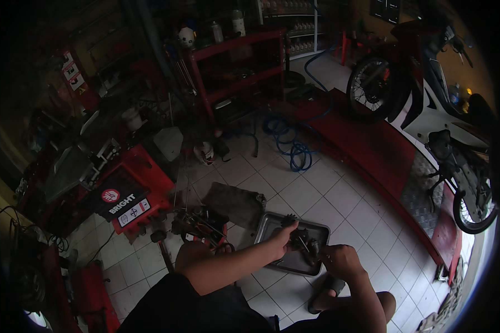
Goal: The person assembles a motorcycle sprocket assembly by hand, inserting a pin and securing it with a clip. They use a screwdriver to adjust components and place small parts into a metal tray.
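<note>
A dark, greasy metal part (304, 242) with a toothed end like a gear is in my left hand (284, 242). The fingers of that hand are closed around it, above a shallow metal tray (261, 228) on the floor. My right hand (342, 261) is curled closed at the tray's right side, close to the lower end of the part. What its fingers grip is too dark and small to make out. Other dark shapes below the part blend into it, so I cannot tell whether they lie in the tray.
Left of the tray lie a dark flat mat (233, 202) and a box of tools (203, 225). A red machine (144, 177) stands further left. Coiled blue hose (297, 150) lies ahead. At right, a motorcycle (428, 122) stands on a red lift ramp (361, 144). A red shelf (236, 41) is behind.
</note>
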Available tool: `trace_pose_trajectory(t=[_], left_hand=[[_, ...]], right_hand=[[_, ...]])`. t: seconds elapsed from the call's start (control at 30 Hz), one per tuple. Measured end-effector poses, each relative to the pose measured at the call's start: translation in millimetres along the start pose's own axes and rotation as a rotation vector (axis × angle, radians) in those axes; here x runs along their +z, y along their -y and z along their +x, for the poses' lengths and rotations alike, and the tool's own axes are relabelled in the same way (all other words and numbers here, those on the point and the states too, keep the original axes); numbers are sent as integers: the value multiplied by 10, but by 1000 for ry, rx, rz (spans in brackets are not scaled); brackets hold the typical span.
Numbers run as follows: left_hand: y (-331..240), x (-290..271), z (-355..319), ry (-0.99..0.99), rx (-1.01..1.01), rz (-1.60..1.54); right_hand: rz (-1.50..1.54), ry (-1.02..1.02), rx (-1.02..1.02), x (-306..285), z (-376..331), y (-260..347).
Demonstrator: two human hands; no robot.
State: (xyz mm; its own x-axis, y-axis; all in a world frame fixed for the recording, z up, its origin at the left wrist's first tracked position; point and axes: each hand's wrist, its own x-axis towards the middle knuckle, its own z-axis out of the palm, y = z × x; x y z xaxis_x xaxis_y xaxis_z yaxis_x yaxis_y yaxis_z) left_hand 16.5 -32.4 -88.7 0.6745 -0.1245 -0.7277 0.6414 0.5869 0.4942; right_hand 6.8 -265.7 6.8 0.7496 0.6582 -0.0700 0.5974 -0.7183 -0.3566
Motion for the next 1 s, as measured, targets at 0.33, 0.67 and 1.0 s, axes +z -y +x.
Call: trace_pose_trajectory(t=[0.33, 0.67, 1.0], left_hand=[[-27, -110, -375, 88, -29, -95], [-331, -239, -355, 57, 115, -236], [-683, -449, -750, -55, 203, -243]], right_hand=[[79, -73, -35, 95, -115, -136], [358, -35, 138, 849, 57, -413], [359, 269, 319, 3118, 138, -760]])
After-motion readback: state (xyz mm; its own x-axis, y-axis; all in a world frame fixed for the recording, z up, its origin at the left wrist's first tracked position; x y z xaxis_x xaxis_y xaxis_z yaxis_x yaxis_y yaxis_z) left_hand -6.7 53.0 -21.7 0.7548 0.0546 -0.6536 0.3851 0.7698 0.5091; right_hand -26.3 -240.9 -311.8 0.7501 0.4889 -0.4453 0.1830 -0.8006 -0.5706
